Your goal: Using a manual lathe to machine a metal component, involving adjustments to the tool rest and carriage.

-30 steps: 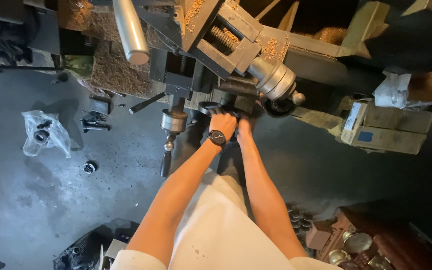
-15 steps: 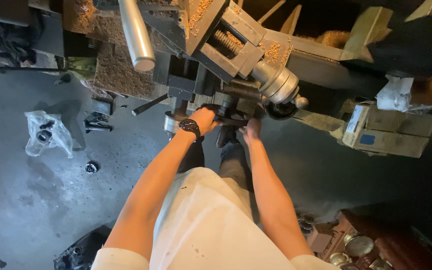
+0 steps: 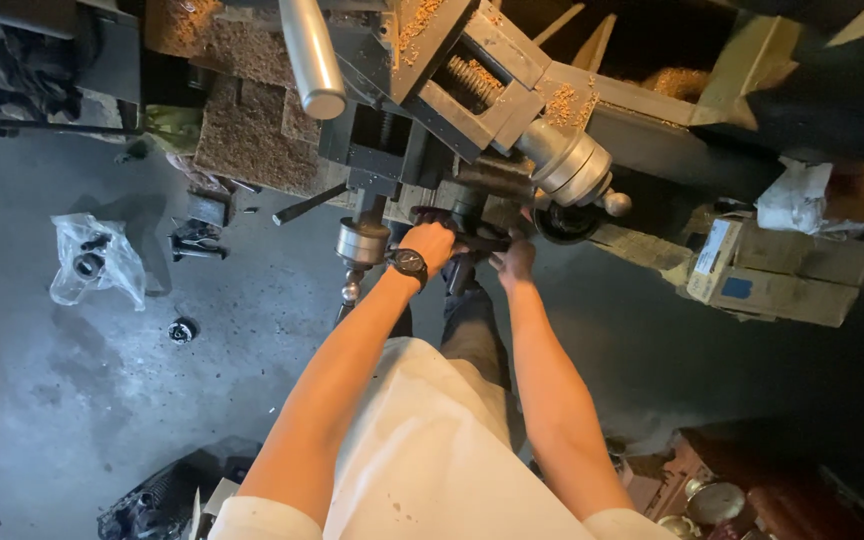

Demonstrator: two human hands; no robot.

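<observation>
I look down at a grey metal machine strewn with wood-coloured shavings. My left hand, with a black watch on its wrist, is closed on a dark handle under the machine's front. My right hand reaches in beside it and touches the same dark part; its fingers are partly hidden. A round metal handwheel sits just left of my left hand, and a shiny knobbed crank lies up and to the right.
A steel bar sticks out at the top. A plastic bag of parts and small metal pieces lie on the grey floor at left. Cardboard boxes stand at right, tins at bottom right.
My left hand has moved left and away from the right one, which had been pressed against it. The view has tilted slightly.
</observation>
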